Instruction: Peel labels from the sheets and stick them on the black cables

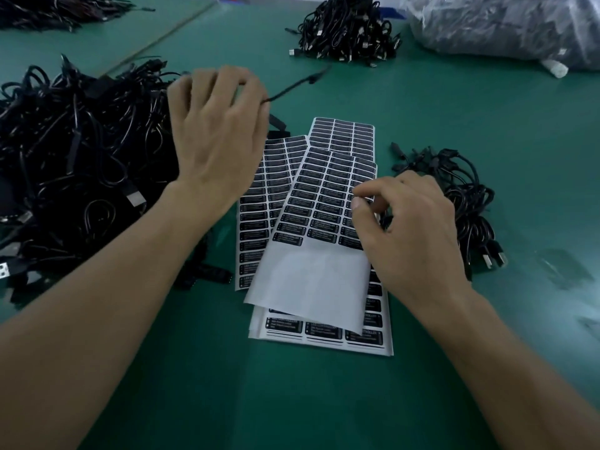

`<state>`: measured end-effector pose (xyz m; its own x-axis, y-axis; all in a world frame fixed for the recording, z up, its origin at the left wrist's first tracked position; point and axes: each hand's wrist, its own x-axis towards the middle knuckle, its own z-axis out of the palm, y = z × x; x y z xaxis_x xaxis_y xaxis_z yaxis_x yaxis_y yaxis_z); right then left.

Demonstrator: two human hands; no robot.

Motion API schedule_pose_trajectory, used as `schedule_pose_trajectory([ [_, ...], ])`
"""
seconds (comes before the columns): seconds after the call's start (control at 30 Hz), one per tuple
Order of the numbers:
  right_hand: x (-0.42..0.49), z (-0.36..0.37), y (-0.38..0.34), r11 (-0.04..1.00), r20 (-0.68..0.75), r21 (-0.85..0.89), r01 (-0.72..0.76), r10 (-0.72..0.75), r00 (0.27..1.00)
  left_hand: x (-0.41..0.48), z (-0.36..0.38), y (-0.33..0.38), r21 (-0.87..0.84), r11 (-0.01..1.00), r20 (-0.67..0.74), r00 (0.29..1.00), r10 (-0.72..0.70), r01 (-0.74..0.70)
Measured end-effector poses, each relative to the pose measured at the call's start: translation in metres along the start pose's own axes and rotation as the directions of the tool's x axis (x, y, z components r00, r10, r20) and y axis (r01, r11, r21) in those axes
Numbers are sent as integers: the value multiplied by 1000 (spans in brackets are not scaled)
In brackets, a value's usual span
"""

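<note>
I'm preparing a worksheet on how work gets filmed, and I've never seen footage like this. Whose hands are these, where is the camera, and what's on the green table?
There is no machine here: these are a person's two bare hands, filmed by one wide-angle camera worn on the head, looking forward and down. The left hand pinches a thin black cable above the green table. The right hand curls thumb and forefinger at the right edge of the top label sheet, seemingly picking at a label; whether one is lifted cannot be told. More sheets lie under it. A big heap of cables lies on the left, a small bundle on the right, and another heap far off near a plastic bag.
</note>
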<state>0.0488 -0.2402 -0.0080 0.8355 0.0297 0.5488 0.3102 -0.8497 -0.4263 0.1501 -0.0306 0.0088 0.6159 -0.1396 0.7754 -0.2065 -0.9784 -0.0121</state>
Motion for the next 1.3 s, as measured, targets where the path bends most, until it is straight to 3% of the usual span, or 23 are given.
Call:
schedule_pose_trajectory([
  [0.1, 1, 0, 2, 998, 10, 46, -42, 42, 999, -4, -6, 16, -189, 958, -157, 970, 187, -215],
  [0.2, 2, -1, 4, 976, -33, 182, -119, 127, 991, -11, -13, 30, -399, 827, -163, 918, 362, -397],
  [0.27, 2, -2, 5, 940, -85, 307, -147, 181, 980, -14, -20, 32, -428, 784, -147, 890, 431, -450],
  [0.4, 4, -4, 7, 802, -107, 574, -164, 273, 956, -15, -30, 20, -426, 798, -50, 892, 449, -426],
  [0.5, 4, -5, 8, 799, -112, 597, -70, 170, 979, -17, -36, 5, -415, 837, 108, 895, 433, -355],
  [0.63, 2, -4, 8, 798, -32, 597, -75, 117, 993, -19, -43, 2, -369, 889, 264, 887, 379, -270],
  [0.73, 1, -3, 8, 847, 28, 527, -73, 68, 997, -21, -48, 14, -362, 899, 309, 878, 366, -247],
  [0.83, 1, -4, 5, 883, 80, 466, -51, 16, 997, -26, -51, 32, -448, 843, 295, 841, 454, -298],
  [0.93, 1, -6, 4, 928, 127, 366, -67, 22, 992, -28, -46, 39, -507, 825, 392, 785, 479, -250],
  [1.03, 1, -8, 3, 993, 263, 33, -114, 101, 959, -28, -43, 35, -454, 870, 466, 781, 415, -191],
  [1.13, -1, -10, -2, 958, 331, -273, -87, 179, 926, -30, -42, 32, -442, 891, 515, 783, 348, -105],
  [1.2, -3, -12, -2, 925, 355, -373, -77, 219, 909, -30, -43, 30, -453, 891, 542, 785, 300, -27],
  [1.3, -2, -14, 2, 927, 407, -360, -103, 255, 877, -27, -44, 22, -425, 905, 602, 750, 273, 12],
])
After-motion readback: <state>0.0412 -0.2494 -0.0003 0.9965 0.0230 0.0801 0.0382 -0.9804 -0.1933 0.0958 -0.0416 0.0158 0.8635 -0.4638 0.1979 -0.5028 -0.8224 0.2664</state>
